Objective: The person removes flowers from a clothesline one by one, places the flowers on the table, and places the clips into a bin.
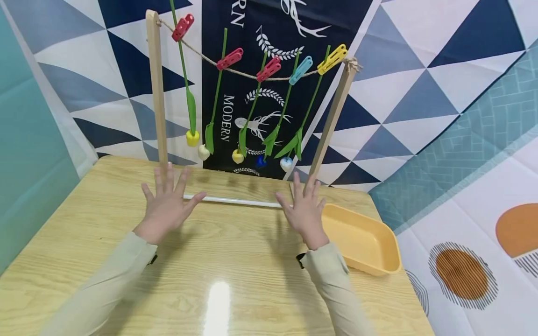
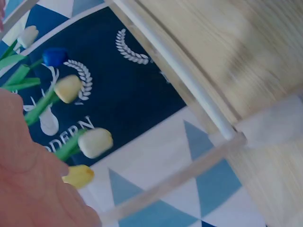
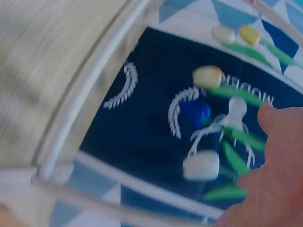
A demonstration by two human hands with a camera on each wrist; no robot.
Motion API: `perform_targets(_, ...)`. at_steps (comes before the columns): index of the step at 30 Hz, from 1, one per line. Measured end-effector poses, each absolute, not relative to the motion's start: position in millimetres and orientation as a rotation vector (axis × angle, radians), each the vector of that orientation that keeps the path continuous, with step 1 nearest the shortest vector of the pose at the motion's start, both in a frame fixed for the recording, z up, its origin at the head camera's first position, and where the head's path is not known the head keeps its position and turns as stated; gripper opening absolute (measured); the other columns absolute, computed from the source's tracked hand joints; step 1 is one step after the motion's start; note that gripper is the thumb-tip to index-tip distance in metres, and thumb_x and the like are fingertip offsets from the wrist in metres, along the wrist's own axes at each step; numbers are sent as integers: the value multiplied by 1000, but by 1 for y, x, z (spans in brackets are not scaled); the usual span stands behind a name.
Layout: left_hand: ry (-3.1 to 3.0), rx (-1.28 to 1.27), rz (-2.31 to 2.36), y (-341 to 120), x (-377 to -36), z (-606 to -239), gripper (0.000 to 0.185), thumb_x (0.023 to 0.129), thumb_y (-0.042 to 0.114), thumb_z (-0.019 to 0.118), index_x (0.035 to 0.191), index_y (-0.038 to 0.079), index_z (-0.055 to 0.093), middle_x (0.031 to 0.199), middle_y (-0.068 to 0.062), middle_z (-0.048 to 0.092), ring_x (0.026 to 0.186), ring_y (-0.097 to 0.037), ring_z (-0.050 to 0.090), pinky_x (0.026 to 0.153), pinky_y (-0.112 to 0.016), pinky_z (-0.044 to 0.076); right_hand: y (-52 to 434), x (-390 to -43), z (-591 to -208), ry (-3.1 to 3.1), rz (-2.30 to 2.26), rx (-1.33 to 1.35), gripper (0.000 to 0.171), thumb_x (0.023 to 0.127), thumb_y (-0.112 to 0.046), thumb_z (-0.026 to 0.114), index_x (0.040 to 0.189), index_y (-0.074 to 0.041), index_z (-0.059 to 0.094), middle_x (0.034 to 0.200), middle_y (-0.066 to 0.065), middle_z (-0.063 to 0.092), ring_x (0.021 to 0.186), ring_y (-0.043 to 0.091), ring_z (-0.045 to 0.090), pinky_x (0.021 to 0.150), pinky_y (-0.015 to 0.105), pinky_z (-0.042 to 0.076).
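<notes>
Both my hands are spread open, palms down, just above the wooden table (image 1: 235, 261). My left hand (image 1: 168, 207) hovers by the left post (image 1: 157, 88) of a wooden rack. My right hand (image 1: 303, 210) is near the right post (image 1: 332, 121). A rope (image 1: 244, 73) between the posts carries red pegs (image 1: 229, 59), a blue peg (image 1: 300, 70) and a yellow peg (image 1: 333, 59). Each peg holds an artificial tulip head down, among them a yellow one (image 1: 192, 138) and a blue one (image 1: 261, 162). The left wrist view shows my palm (image 2: 33, 175) beside a white tulip (image 2: 96, 142).
A white rod (image 1: 239, 201) lies along the rack's foot between my hands. A yellow tray (image 1: 365, 242) with nothing in it sits at the table's right edge, just right of my right hand. A patterned cloth (image 1: 420, 70) hangs behind the rack.
</notes>
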State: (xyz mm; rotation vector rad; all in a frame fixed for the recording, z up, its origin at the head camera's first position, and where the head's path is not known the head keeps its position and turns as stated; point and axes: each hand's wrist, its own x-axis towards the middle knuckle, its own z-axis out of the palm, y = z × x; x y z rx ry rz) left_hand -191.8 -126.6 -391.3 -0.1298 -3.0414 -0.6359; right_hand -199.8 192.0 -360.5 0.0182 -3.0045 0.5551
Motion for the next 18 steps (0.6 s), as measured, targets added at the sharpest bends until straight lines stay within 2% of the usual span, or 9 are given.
perform_targets(8, -3005, -83, -677, -160, -194, -393, 87, 90, 71, 18, 147, 18, -20, 146, -16, -35, 131, -42, -34, 95, -78, -10, 226, -208, -343, -2942, 588, -54, 80, 93, -61, 35, 152, -22, -2, 154, 21, -17, 142, 40, -10, 106, 70, 10)
perform_targets(14, -2991, -40, -724, -179, -204, -393, 88, 92, 68, 18, 147, 9, -16, 147, -23, -29, 132, -49, -28, 93, -80, -5, 239, -220, -340, -2818, 716, -68, 76, 96, -51, 41, 152, -12, 6, 154, 26, -3, 143, 42, 3, 108, 63, 20)
perform_targets(18, -3001, -13, -756, -188, -211, -393, 88, 92, 68, 17, 147, 7, -17, 146, -24, -29, 131, -51, -26, 93, -80, -3, 243, -228, -340, -2789, 798, -72, 75, 96, -48, 41, 151, -11, 6, 154, 27, 0, 142, 43, 8, 109, 62, 20)
